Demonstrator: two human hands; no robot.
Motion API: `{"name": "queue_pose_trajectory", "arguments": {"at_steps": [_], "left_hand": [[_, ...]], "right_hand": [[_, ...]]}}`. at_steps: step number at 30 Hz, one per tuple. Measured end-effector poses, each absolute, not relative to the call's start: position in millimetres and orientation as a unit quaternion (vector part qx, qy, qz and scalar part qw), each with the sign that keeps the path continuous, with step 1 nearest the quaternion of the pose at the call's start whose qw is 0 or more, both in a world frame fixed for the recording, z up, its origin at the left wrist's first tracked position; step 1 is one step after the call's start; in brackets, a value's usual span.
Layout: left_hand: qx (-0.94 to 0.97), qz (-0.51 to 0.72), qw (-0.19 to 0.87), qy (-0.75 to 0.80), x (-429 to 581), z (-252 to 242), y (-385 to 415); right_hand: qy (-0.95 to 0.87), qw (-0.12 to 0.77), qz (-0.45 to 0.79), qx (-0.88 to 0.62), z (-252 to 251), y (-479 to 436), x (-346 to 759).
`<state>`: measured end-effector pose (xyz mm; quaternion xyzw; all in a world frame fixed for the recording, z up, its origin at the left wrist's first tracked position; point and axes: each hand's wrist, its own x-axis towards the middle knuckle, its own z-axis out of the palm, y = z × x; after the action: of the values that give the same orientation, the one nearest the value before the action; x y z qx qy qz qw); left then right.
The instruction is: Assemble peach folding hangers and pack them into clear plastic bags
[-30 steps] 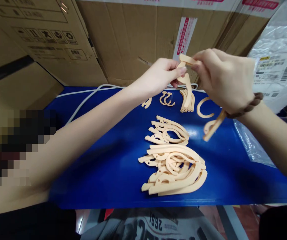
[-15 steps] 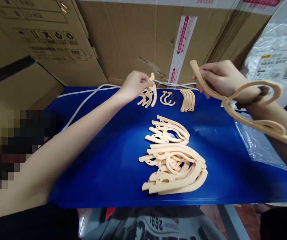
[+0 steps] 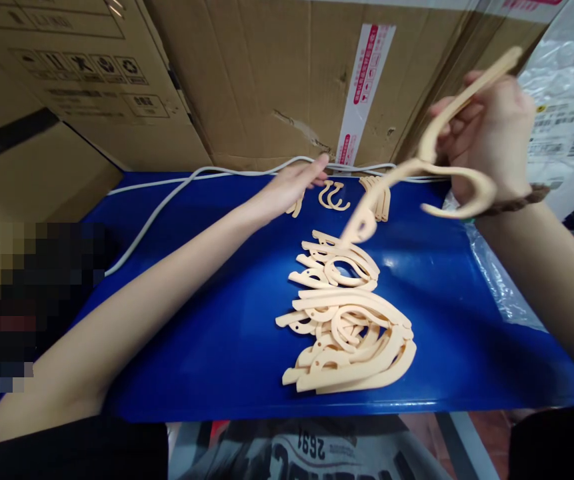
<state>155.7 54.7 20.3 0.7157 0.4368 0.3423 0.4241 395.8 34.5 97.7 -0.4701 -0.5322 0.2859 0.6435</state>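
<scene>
My right hand (image 3: 504, 137) is raised at the right, its fingers closed around one arm of a beige plastic folding hanger (image 3: 407, 170). The hanger's arms spread apart, and its curved hook hangs below my wrist side. At the back of the table my left hand (image 3: 294, 187) is open, fingers stretched out over some beige hanger arms (image 3: 295, 207) that it mostly hides. Just right of it lie a couple of loose hooks (image 3: 334, 195) and a row of curved hanger arms (image 3: 383, 200). Nearer me are folded hangers in a small group (image 3: 339, 267) and a larger pile (image 3: 351, 347).
The blue table (image 3: 207, 347) has a white cable (image 3: 151, 227) along its back and left. Large cardboard boxes (image 3: 257, 87) stand behind it. Clear plastic wrap (image 3: 509, 293) lies at the right, below a wrapped white parcel (image 3: 561, 133).
My right hand has lifted to the right and turned the hanger, so one arm now points up. My left hand has opened, and the small beige piece no longer shows in its fingers.
</scene>
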Motion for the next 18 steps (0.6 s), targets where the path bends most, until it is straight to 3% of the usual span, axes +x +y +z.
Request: {"name": "queue_pose_trajectory", "arguments": {"at_steps": [2, 4, 9, 14, 18], "left_hand": [[0.67, 0.281, 0.591, 0.35, 167.3, 28.2, 42.2], [0.613, 0.28, 0.666, 0.319, 172.8, 34.0, 35.2], [0.572, 0.369, 0.651, 0.336, 169.7, 41.2, 33.6], [0.585, 0.314, 0.685, 0.301, 170.0, 44.8, 29.2], [0.578, 0.27, 0.705, 0.309, 165.8, 45.7, 27.9]], "right_hand": [[-0.546, 0.638, 0.294, -0.456, 92.4, 33.6, 394.0], [-0.576, 0.613, 0.297, -0.452, 84.7, 30.0, 393.7], [-0.66, 0.526, 0.259, -0.47, 71.1, 19.7, 398.1], [-0.78, 0.287, -0.023, -0.556, 72.0, 14.7, 399.7], [-0.803, 0.168, -0.099, -0.563, 68.5, 16.2, 401.5]]}}
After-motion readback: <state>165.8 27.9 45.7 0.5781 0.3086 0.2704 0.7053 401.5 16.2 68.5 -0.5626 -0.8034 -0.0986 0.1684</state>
